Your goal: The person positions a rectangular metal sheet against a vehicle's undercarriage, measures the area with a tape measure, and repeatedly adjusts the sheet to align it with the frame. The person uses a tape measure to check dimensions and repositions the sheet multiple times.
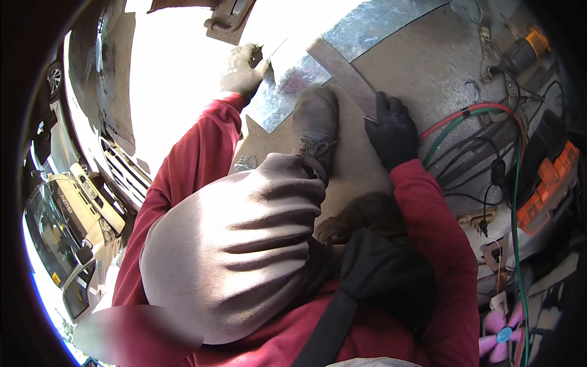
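A shiny galvanised metal sheet (276, 101) lies on the ground, washed out by sunlight toward the top. Across it, at a slant, rests a flat grey metal bar (350, 78). My right hand (394, 131), in a dark glove, is closed around the bar's near end. On the left, my left hand (240, 74) wears a grey-green glove and is over the sheet's bright edge. Its fingers are curled toward the thumb; a thin dark line runs from them, but glare hides what it is. My boot (315, 116) presses on the sheet between both hands.
A yellow-and-black power tool (526, 52) lies at the upper right. Red and green hoses (474, 111) and black cables run along the right, beside an orange object (549, 186). A pink fan (502, 334) is lower right. A parked vehicle (70, 232) stands far left.
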A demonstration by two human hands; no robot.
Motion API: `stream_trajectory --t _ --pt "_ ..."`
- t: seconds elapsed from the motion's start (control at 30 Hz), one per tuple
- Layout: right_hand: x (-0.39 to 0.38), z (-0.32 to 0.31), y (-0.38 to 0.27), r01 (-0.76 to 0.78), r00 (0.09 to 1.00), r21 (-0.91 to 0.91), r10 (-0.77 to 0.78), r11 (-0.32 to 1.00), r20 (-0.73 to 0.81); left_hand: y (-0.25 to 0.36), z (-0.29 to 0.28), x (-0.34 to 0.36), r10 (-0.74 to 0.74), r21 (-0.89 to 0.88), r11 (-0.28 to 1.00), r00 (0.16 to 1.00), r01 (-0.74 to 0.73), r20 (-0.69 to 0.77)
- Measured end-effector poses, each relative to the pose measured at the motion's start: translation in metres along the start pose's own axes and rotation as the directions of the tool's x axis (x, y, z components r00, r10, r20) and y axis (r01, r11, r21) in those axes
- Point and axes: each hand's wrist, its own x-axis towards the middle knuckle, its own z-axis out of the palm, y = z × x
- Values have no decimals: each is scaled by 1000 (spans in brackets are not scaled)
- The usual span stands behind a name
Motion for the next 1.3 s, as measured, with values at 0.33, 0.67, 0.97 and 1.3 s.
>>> stream_trajectory --t 0.33,0.67,0.97,1.3 --pt "8 3 -1 -42 998 -1 42 999 38 0 4 10 14 73 997 1000 -14 -1" --pt "7 2 -2 5 1000 -34 -6 999 -19 59 22 -4 360 114 931 927 -348 -108" --pt "12 -1 -4 -25 994 -56 31 998 108 100 25 3 92 127 984 967 -125 237" --pt "72 -83 -14 -160 958 323 68 933 279 106 27 11 19 193 978 964 -72 265"
